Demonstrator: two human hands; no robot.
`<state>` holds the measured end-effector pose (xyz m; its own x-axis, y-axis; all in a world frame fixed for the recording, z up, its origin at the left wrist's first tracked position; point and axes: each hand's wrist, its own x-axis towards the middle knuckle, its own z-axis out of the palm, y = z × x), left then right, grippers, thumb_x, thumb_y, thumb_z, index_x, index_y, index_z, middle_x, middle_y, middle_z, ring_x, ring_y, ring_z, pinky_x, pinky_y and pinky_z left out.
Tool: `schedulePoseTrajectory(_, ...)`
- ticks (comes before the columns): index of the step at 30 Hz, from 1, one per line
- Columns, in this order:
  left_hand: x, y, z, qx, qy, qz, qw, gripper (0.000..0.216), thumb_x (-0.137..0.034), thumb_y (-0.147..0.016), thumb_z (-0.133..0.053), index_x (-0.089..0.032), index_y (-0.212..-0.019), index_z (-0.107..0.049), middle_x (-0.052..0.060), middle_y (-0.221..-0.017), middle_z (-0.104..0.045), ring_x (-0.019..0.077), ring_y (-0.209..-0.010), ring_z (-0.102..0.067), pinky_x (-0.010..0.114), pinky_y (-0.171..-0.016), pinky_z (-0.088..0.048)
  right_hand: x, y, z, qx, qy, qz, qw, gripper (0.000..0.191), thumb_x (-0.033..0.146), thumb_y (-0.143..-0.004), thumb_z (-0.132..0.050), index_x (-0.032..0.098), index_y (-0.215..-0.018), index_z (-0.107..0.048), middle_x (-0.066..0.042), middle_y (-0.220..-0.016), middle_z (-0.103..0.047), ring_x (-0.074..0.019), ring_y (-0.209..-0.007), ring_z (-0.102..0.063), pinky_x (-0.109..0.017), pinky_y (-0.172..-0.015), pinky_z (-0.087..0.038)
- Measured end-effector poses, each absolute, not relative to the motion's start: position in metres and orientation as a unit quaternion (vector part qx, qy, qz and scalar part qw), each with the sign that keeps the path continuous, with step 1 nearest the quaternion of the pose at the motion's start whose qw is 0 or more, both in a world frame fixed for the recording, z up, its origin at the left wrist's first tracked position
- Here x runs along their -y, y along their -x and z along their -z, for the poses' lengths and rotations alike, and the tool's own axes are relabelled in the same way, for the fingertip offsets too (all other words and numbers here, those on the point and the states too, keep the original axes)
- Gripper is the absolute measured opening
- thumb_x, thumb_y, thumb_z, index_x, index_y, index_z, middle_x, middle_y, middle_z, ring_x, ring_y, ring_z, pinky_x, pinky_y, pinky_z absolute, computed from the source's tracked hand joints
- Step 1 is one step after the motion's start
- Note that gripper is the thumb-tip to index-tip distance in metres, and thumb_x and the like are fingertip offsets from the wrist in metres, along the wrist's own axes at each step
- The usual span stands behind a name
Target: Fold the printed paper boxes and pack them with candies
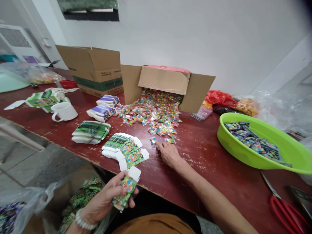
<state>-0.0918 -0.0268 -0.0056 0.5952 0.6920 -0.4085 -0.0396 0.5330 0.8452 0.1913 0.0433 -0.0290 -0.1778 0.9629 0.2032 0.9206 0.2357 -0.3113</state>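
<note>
My left hand [107,200] is closed around a small green printed carton [125,190] with its white flap open, held below the table's front edge. My right hand [169,154] rests palm down on the red-brown table [209,162], its fingers bent at the near fringe of a heap of small wrapped candies [156,113]. What, if anything, those fingers pinch is hidden. The candies spill from a cardboard box [165,81] lying on its side. A fanned stack of flat green cartons [125,149] lies just left of my right hand.
A second stack of flat cartons [91,131], purple boxes [104,109] and a white mug [63,111] sit to the left. A lime-green basin [280,146] with filled packets stands at right, red-handled scissors [285,204] near it. An upright cardboard box [94,70] stands behind.
</note>
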Motion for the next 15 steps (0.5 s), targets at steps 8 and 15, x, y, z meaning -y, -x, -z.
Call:
schedulePoseTrajectory(8,0.02,0.038,-0.002,-0.395,-0.448,-0.298,0.745,0.037,-0.029,-0.077,-0.071,-0.017,-0.108,-0.056,0.003,-0.084,-0.067,0.0106,-0.059,-0.061,0.022,-0.059,-0.046,-0.013,-0.18,0.007,0.634,0.58,-0.266,0.437,0.025,0.034,-0.096,-0.043,0.017,-0.113,-0.053,-0.005,-0.088,-0.066,-0.0143,-0.07,-0.061,-0.025,-0.061,-0.049)
schedulePoseTrajectory(15,0.026,0.015,-0.008,-0.372,-0.51,-0.325,0.704,0.035,-0.027,-0.078,-0.068,-0.017,-0.107,-0.053,-0.004,-0.073,-0.056,0.0085,-0.055,-0.05,0.022,-0.055,-0.045,0.021,-0.146,0.004,0.561,0.491,-0.366,0.557,0.023,0.03,-0.087,-0.062,0.022,-0.108,-0.059,-0.003,-0.094,-0.066,-0.0154,-0.084,-0.06,-0.029,-0.079,-0.049)
